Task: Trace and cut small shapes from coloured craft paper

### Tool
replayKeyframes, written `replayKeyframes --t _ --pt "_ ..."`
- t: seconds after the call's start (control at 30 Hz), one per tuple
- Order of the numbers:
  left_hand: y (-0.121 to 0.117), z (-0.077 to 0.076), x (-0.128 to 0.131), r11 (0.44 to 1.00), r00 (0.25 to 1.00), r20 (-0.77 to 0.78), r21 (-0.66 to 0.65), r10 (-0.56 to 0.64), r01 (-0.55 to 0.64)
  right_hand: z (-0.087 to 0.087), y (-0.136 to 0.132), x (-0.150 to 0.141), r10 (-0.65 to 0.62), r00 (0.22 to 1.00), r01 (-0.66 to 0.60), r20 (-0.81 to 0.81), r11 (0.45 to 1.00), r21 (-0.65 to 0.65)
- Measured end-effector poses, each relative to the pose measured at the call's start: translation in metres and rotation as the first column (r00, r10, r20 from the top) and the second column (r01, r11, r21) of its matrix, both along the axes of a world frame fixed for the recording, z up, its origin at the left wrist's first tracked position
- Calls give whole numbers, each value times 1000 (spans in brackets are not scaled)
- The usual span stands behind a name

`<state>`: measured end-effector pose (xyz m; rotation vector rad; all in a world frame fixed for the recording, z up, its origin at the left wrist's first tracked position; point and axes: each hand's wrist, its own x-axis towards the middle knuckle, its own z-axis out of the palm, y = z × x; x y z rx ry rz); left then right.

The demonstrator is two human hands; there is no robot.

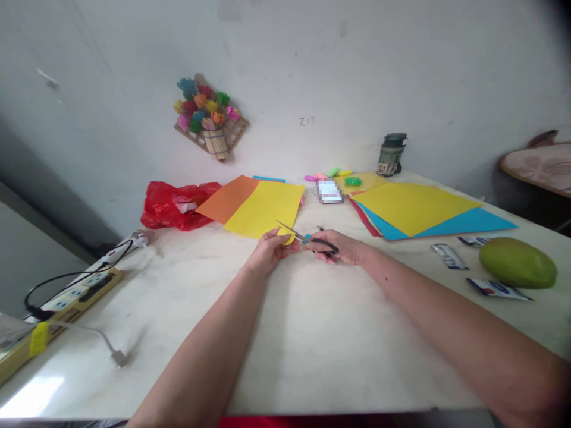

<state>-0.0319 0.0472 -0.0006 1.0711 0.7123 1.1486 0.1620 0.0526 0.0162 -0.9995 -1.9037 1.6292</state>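
Near the middle of the table, my left hand pinches a small piece of yellow paper. My right hand is closed around the dark handles of a pair of scissors. Their blades point left and lie at the upper edge of the yellow piece; whether they are cutting into it I cannot tell. A large yellow sheet lies just beyond my left hand, overlapping an orange sheet. Something small and blue shows by the scissors, too small to name.
Yellow and blue sheets lie stacked at right, near a green mango-like fruit and small packets. A phone and dark bottle stand behind. At left are a red plastic bag and a power strip.
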Motion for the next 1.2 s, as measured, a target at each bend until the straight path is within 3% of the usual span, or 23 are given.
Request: replayKeyframes --t 1.2 --pt "0 0 0 1000 1000 15 -7 -16 16 0 1 1 21 999 -22 -35 1000 -20"
